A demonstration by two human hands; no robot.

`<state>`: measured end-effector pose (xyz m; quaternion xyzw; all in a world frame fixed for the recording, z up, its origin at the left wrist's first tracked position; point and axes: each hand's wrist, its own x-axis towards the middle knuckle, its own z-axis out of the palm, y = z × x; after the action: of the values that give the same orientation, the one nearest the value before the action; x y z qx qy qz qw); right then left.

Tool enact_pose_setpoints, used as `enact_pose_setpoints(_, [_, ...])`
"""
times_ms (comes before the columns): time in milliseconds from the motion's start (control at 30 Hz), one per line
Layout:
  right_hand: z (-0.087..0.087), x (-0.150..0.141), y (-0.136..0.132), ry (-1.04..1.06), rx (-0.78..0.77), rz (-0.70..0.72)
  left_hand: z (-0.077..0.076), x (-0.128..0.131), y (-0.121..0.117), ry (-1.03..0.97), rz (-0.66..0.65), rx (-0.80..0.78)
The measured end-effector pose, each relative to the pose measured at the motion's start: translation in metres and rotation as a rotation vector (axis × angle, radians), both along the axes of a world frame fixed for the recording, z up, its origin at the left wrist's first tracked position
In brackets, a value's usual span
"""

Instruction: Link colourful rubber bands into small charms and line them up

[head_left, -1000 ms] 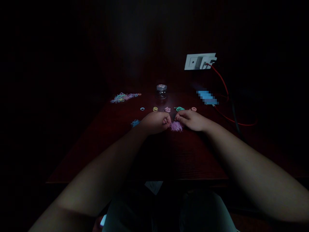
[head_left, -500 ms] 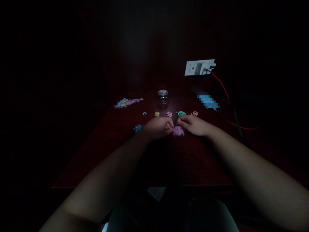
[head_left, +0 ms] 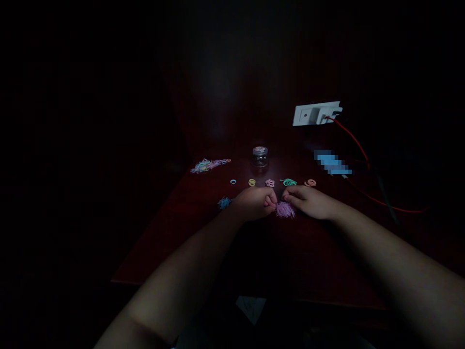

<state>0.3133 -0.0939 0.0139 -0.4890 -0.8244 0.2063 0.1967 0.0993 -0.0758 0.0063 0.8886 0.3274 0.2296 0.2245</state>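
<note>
My left hand [head_left: 256, 203] is closed, its fingers curled at the left edge of a pile of small purple rubber bands [head_left: 286, 210]. Facing it, my right hand [head_left: 311, 200] pinches thumb and fingers together just above that pile's right side. Whatever either hand holds is too small and dark to make out. A blue pile of rubber bands [head_left: 224, 202] lies left of my left hand, partly covered by it. Beyond my hands runs a row of bands: one blue [head_left: 233, 182], then yellow [head_left: 252, 182], pink [head_left: 269, 182], green [head_left: 289, 182] and orange [head_left: 311, 182].
A mixed-colour heap of bands [head_left: 207, 166] lies at the back left. A clear lidded jar [head_left: 260, 158] stands at the back middle. To the right are a blurred blue object [head_left: 332, 163], a red cable [head_left: 354, 133] and a wall socket [head_left: 305, 115] with a charger.
The whole view has shifted, so everything appears farther right and slightly lower. My hands keep nearly the same pose beside the purple pile, and the bands look unmoved.
</note>
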Motion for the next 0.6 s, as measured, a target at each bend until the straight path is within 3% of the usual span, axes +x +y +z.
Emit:
enact_pose_setpoints(367, [0.002, 0.0, -0.002, -0.001, -0.035, 0.007, 0.012, -0.005, -0.003, -0.078, 0.249, 0.06])
enact_pose_setpoints(600, [0.002, 0.0, 0.0, 0.023, -0.046, 0.019, 0.012, -0.013, 0.001, -0.151, 0.395, 0.059])
